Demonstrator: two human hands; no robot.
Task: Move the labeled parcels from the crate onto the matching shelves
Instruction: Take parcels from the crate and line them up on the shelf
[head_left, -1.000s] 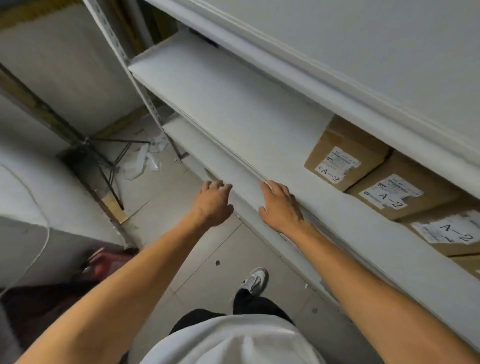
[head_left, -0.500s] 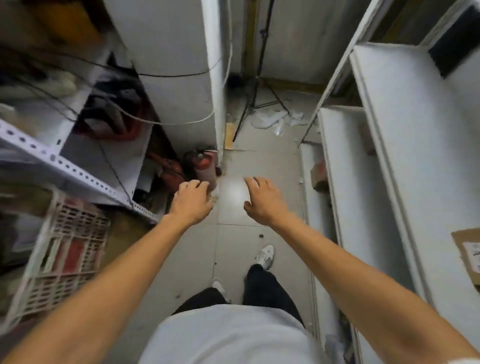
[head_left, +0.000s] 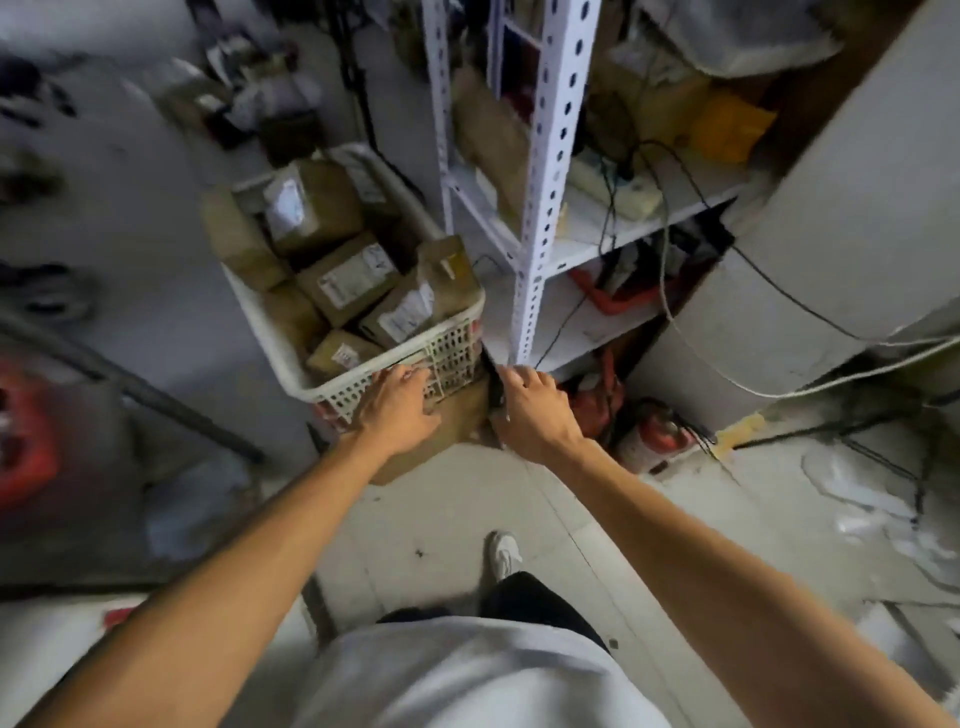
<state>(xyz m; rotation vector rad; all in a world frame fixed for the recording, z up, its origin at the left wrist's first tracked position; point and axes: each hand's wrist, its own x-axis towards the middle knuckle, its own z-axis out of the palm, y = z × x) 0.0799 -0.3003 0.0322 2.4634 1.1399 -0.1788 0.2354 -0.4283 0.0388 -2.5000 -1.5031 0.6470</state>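
A white plastic crate (head_left: 270, 332) stands ahead on the left, filled with several brown cardboard parcels (head_left: 348, 278) that carry white labels. It rests on a larger brown box (head_left: 457, 421). My left hand (head_left: 397, 408) reaches out in front of the crate's near mesh wall, fingers relaxed, holding nothing. My right hand (head_left: 532, 410) is stretched out beside it, just right of the crate's near corner, fingers loosely bent and empty. The labels are too blurred to read.
A white perforated shelf post (head_left: 545, 182) rises right of the crate, with cluttered shelves, cables and a yellow bag behind. A red fire extinguisher (head_left: 657, 434) lies on the floor at the right. A grey pillar (head_left: 841, 223) stands far right. My shoe (head_left: 503, 553) is on the tiled floor.
My view has swung left, away from the white shelves with A-2 boxes, past the floor, to the crate of parcels. Both hands stayed stretched out and empty.
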